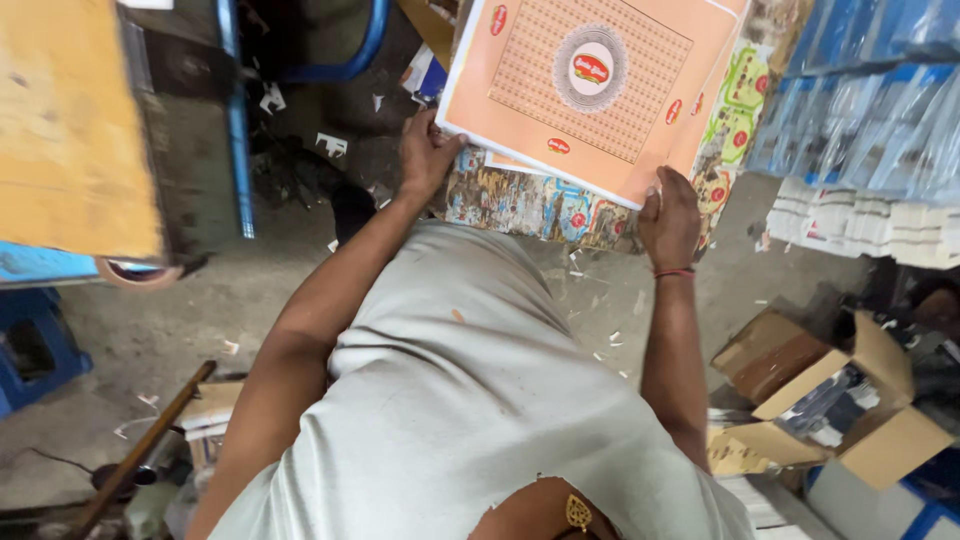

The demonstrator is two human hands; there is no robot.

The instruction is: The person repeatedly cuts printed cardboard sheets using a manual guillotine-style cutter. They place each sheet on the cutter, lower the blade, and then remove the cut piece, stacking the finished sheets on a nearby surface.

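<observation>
Your left hand [428, 152] grips the near left corner of the printed sheet [590, 90], your right hand [670, 218] its near right edge. The sheet lies on a stack of cartons [520, 205]. An open cardboard box [850, 400] sits near right; a wooden table [70, 130] stands left.

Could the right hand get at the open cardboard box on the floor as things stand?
Probably not at once: the right hand grips the edge of the peach sheet, and the box lies low, behind the arm.
</observation>
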